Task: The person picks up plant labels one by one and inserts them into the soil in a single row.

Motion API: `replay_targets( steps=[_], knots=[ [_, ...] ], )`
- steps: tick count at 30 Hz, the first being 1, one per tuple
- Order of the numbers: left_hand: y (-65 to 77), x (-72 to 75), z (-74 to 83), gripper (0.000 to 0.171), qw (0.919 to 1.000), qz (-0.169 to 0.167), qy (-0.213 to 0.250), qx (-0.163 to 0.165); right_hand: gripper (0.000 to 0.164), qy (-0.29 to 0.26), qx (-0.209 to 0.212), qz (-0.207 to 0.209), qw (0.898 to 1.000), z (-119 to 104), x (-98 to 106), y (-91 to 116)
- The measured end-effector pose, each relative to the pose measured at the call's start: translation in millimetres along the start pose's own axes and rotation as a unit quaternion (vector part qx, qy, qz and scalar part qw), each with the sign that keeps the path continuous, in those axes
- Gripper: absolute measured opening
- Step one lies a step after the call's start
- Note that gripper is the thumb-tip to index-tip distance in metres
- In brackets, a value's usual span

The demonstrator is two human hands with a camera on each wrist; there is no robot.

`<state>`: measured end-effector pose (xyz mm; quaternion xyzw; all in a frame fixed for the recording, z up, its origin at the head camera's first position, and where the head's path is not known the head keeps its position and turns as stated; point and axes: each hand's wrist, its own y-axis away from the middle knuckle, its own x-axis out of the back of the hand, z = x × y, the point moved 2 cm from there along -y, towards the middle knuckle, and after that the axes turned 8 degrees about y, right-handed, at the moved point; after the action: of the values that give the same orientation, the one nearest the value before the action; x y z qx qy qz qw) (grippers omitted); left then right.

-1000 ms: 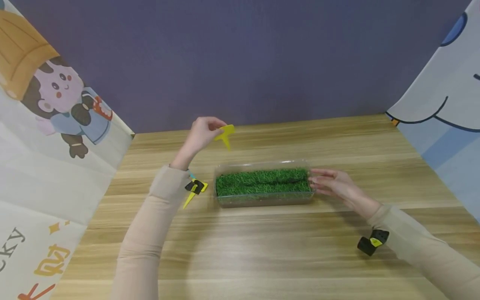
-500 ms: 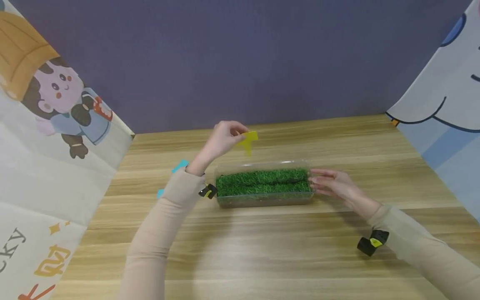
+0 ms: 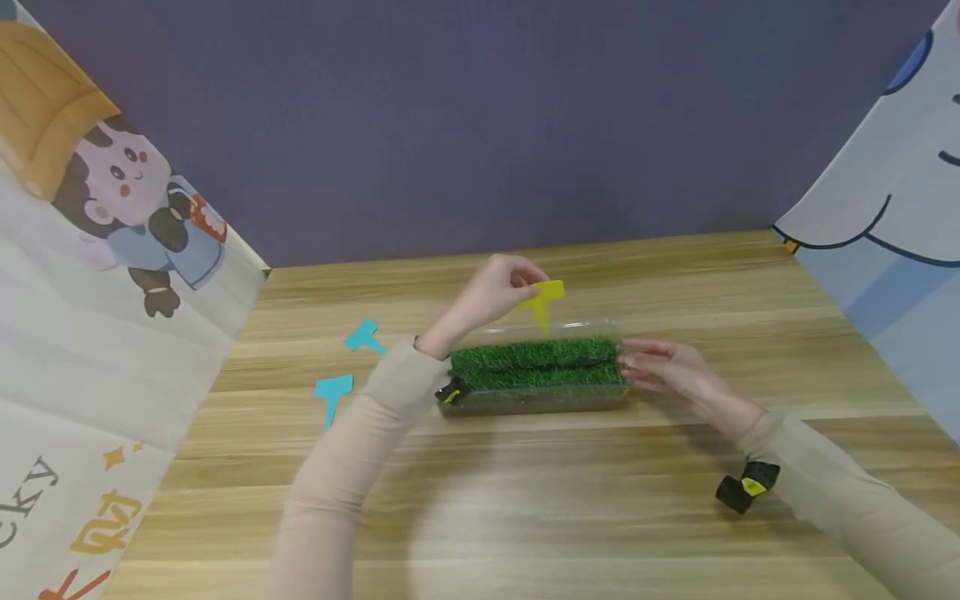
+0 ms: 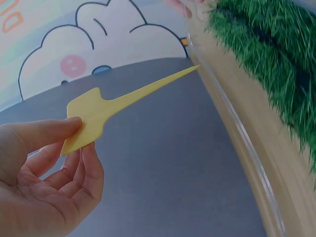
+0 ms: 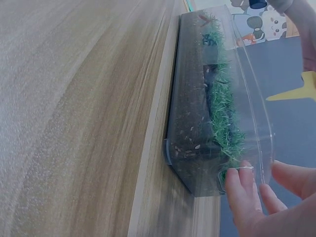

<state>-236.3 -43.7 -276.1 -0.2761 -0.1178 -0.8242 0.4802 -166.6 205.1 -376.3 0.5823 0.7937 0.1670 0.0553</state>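
Observation:
My left hand (image 3: 491,293) pinches a yellow T-shaped plant label (image 3: 552,290) by its broad head between thumb and fingers. In the left wrist view the label's pointed stem (image 4: 153,88) reaches toward the rim of a clear plastic box (image 4: 242,131). The head view has the label over the back side of this long planter box (image 3: 536,406), its tip pointing down. Inside are two strips of green grass (image 3: 532,357) with a dark groove between them, above brown soil (image 5: 187,113). My right hand (image 3: 678,379) rests extended fingers (image 5: 239,195) against the box's right end.
Two blue T-shaped plant labels (image 3: 334,387) lie on the wooden table (image 3: 562,508) left of the box. Behind the table rises a dark blue backdrop (image 3: 495,125). Printed cartoon panels (image 3: 135,200) flank both sides.
My left hand has carried the yellow label rightward and lower, from left of the box to over its back side. Both blue labels have come into view. My right hand stays in place.

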Motion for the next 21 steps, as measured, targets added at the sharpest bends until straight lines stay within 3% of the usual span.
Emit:
replay_targets(
  steps=[8, 21],
  knots=[
    [-5.7, -19.8, 4.6, 0.018, 0.9994, -0.029, 0.001, -0.019, 0.063, -0.006, 0.000, -0.003, 1.000, 0, 1, -2],
    [-25.9, -46.1, 9.1, 0.017, 0.9981, -0.052, -0.030, -0.014, 0.063, -0.006, -0.004, -0.011, 1.000, 0, 14, -17]
  ],
)
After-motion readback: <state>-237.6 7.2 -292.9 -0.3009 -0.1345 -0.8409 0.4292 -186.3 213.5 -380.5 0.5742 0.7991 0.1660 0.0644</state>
